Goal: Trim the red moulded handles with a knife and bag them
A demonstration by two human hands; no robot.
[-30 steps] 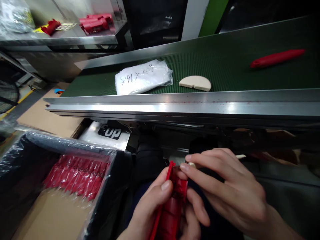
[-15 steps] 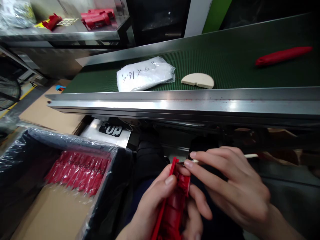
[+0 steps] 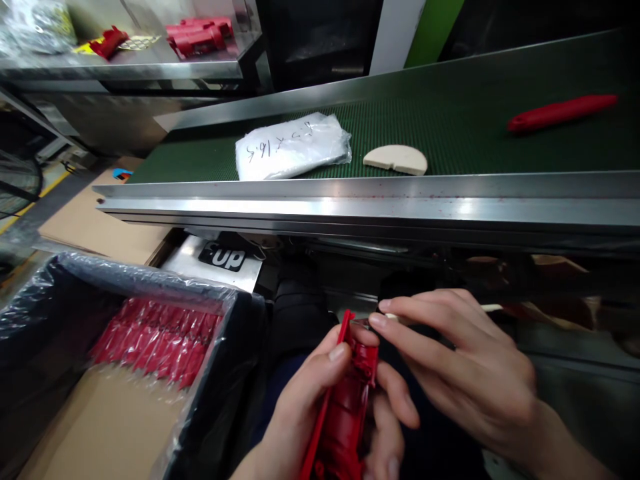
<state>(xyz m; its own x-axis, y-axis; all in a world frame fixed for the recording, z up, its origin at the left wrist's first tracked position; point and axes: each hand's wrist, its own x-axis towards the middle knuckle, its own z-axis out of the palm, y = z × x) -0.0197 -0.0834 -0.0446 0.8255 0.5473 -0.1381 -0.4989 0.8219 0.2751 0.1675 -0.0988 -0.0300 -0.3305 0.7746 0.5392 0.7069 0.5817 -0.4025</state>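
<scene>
My left hand (image 3: 313,393) is wrapped round a red plastic shell (image 3: 345,413), a long hollow moulding with ribs inside, its open side facing up. Between the thumb and fingers of my right hand (image 3: 465,360) is a slim knife with a pale handle (image 3: 493,308). Its thin metal blade (image 3: 360,323) is at the upper end of the shell, close to my left fingertips; whether it touches the plastic is hard to make out. The handle's back end sticks out behind my right knuckles.
Across the front runs a green conveyor belt (image 3: 475,143) with a metal edge, carrying a white plastic packet (image 3: 293,148), a cream half-disc (image 3: 396,159) and a red part (image 3: 563,113). At left, a lined bin (image 3: 245,347) holds bagged red parts (image 3: 155,340). Red mouldings (image 3: 200,37) lie on a shelf.
The knife and my right hand have shifted very slightly, staying at the shell's upper end. My left hand keeps its grip on the shell. The whole view has moved a little.
</scene>
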